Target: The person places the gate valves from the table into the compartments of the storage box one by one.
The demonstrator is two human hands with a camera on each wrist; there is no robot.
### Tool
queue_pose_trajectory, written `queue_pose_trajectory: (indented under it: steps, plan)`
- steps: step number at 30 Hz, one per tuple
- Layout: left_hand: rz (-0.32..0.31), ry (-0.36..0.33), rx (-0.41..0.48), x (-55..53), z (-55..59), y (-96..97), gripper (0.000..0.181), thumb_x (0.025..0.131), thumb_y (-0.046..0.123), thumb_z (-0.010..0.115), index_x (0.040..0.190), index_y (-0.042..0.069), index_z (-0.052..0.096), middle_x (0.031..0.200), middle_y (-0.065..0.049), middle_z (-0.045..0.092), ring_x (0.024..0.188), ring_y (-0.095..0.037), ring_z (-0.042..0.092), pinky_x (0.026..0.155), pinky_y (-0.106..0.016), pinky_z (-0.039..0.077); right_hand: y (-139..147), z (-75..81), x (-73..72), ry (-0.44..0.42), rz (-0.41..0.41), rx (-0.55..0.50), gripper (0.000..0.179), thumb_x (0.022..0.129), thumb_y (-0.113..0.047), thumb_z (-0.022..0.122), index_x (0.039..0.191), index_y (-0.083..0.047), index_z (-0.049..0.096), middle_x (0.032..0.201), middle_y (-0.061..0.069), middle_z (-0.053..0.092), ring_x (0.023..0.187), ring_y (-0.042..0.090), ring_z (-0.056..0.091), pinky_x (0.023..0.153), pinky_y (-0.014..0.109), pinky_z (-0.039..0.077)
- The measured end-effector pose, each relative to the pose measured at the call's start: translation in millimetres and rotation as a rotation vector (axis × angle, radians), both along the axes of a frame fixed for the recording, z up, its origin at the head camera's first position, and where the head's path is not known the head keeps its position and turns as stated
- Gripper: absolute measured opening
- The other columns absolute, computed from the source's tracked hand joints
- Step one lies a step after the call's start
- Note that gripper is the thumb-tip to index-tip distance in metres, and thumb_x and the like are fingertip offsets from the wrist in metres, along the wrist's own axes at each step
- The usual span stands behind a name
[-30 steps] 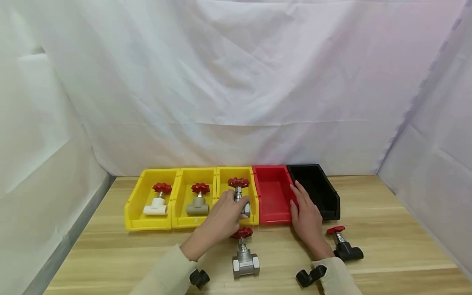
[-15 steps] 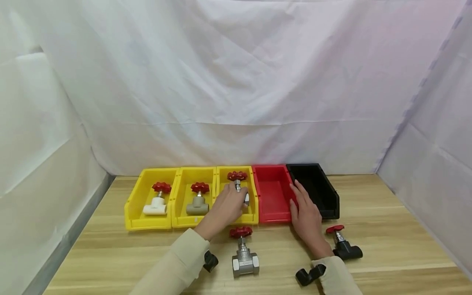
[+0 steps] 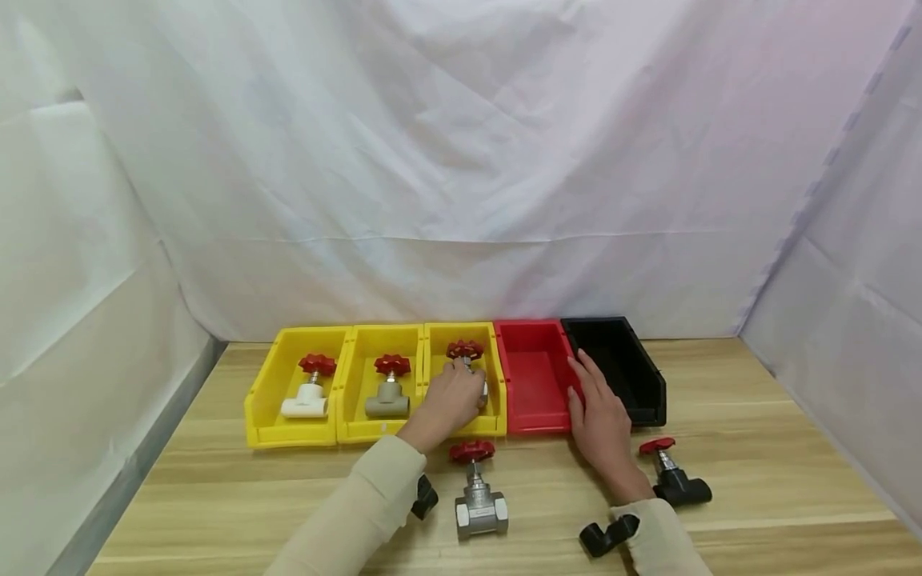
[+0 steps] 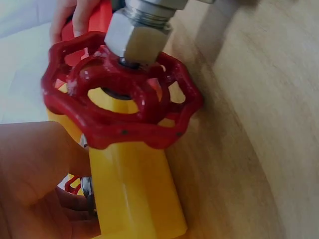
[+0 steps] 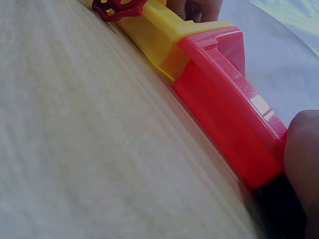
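Note:
My left hand (image 3: pixel 448 404) is down inside the third yellow bin (image 3: pixel 432 340), gripping the body of a metal gate valve with a red handwheel (image 3: pixel 464 350). Its fingers and thumb cover most of that valve. In the left wrist view the hand (image 4: pixel 40 169) is beside the yellow bin wall (image 4: pixel 134 194), with a little metal showing behind. My right hand (image 3: pixel 601 424) rests on the right edge of the red bin (image 3: pixel 533 376), fingers extended. A second metal gate valve (image 3: pixel 481 512) stands on the table in front of the bins; its red handwheel (image 4: pixel 119 119) looms close in the left wrist view.
A white valve (image 3: pixel 305 402) lies in the first yellow bin and a grey-beige valve (image 3: pixel 387 400) in the second. A black bin (image 3: pixel 627 368) adjoins the red one. A black valve with red handle (image 3: pixel 677 486) lies right of my right forearm. White cloth (image 3: pixel 461 160) hangs behind.
My left hand has moved slightly forward, then settled lower into the third yellow bin with the metal gate valve. The right hand has stayed in place.

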State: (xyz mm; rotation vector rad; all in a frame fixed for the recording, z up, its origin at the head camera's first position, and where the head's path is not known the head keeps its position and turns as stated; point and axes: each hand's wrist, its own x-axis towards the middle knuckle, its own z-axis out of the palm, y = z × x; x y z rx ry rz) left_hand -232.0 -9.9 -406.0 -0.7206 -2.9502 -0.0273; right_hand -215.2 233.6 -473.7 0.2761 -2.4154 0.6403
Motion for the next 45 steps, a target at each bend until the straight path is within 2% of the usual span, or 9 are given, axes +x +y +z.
queue_pose_trajectory:
  steps: [8, 15, 22, 28, 32, 37, 41, 43, 45]
  plan:
    - [0.018, -0.009, -0.004, -1.9, -3.3, 2.1, 0.016, 0.088, 0.024, 0.069, 0.087, 0.008, 0.066, 0.096, -0.023, 0.062, 0.085, -0.033, 0.058, 0.060, -0.037, 0.055, 2, -0.2, -0.4, 0.002, 0.003, -0.003, 0.058, 0.089, -0.009, 0.065, 0.143, -0.017, 0.045, 0.151, -0.001, 0.035, 0.101, 0.029, 0.058, 0.069, 0.044, 0.048]
    - [0.023, -0.049, 0.003, -2.9, -4.2, 2.2, 0.013, 0.090, 0.021, 0.067, 0.087, 0.008, 0.066, 0.094, -0.022, 0.060, 0.079, -0.030, 0.055, 0.058, -0.036, 0.053, 1, 0.3, 0.1, -0.010, 0.007, -0.004, 0.058, 0.090, -0.010, 0.065, 0.143, -0.016, 0.044, 0.151, 0.001, 0.035, 0.107, 0.030, 0.056, 0.071, 0.046, 0.048]
    - [0.027, -0.038, -0.008, -1.1, -0.5, 3.4, 0.012, 0.093, 0.019, 0.063, 0.094, 0.008, 0.068, 0.093, -0.019, 0.062, 0.079, -0.031, 0.057, 0.062, -0.039, 0.054, 1, 2.7, -0.2, 0.002, 0.001, -0.002, 0.058, 0.089, -0.009, 0.065, 0.143, -0.016, 0.045, 0.151, -0.001, 0.035, 0.103, 0.029, 0.057, 0.069, 0.045, 0.048]
    - [0.054, -0.015, -0.086, 4.5, 5.3, 2.8, 0.021, 0.098, 0.018, 0.056, 0.115, 0.015, 0.067, 0.104, -0.018, 0.062, 0.084, -0.032, 0.059, 0.065, -0.039, 0.055, 1, 2.4, 0.0, -0.006, 0.014, -0.002, 0.056, 0.090, -0.010, 0.064, 0.143, -0.015, 0.045, 0.151, 0.001, 0.035, 0.104, 0.030, 0.057, 0.069, 0.044, 0.048]
    - [0.050, -0.002, -0.057, 8.9, 9.5, 2.8, 0.027, 0.096, 0.019, 0.059, 0.123, 0.019, 0.065, 0.108, -0.018, 0.060, 0.087, -0.032, 0.057, 0.068, -0.039, 0.054, 1, 3.3, 1.2, -0.007, 0.000, -0.007, 0.055, 0.090, -0.010, 0.064, 0.142, -0.016, 0.046, 0.151, -0.001, 0.035, 0.102, 0.030, 0.057, 0.070, 0.046, 0.048]
    - [0.017, 0.108, -0.024, 17.8, 11.5, -0.1, 0.024, 0.092, 0.019, 0.065, 0.116, 0.015, 0.066, 0.102, -0.017, 0.060, 0.081, -0.030, 0.056, 0.066, -0.036, 0.053, 2, 3.4, 1.2, -0.027, -0.003, -0.015, 0.057, 0.090, -0.009, 0.064, 0.143, -0.017, 0.044, 0.152, -0.002, 0.033, 0.110, 0.030, 0.055, 0.073, 0.049, 0.048]
    - [-0.025, 0.185, 0.029, 29.4, 12.2, -5.5, 0.025, 0.089, 0.018, 0.069, 0.113, 0.012, 0.066, 0.108, -0.020, 0.061, 0.083, -0.032, 0.057, 0.067, -0.036, 0.054, 1, 2.2, 0.8, -0.034, 0.003, -0.017, 0.057, 0.090, -0.009, 0.064, 0.143, -0.017, 0.044, 0.152, -0.001, 0.032, 0.113, 0.030, 0.053, 0.075, 0.050, 0.047]
    - [-0.046, 0.190, 0.071, 36.9, 13.6, -8.0, 0.027, 0.087, 0.019, 0.071, 0.112, 0.011, 0.065, 0.115, -0.023, 0.059, 0.085, -0.033, 0.058, 0.067, -0.036, 0.054, 0, 2.0, 0.8, -0.034, 0.004, -0.021, 0.057, 0.090, -0.009, 0.064, 0.143, -0.017, 0.044, 0.152, -0.002, 0.032, 0.113, 0.030, 0.053, 0.075, 0.050, 0.048]
    - [-0.060, 0.184, 0.106, 44.8, 15.1, -10.4, 0.026, 0.087, 0.020, 0.072, 0.110, 0.012, 0.065, 0.112, -0.022, 0.060, 0.084, -0.032, 0.057, 0.065, -0.035, 0.053, 0, 1.4, 0.4, -0.034, 0.008, -0.019, 0.057, 0.090, -0.009, 0.064, 0.143, -0.017, 0.044, 0.152, -0.001, 0.032, 0.112, 0.031, 0.054, 0.075, 0.050, 0.048]
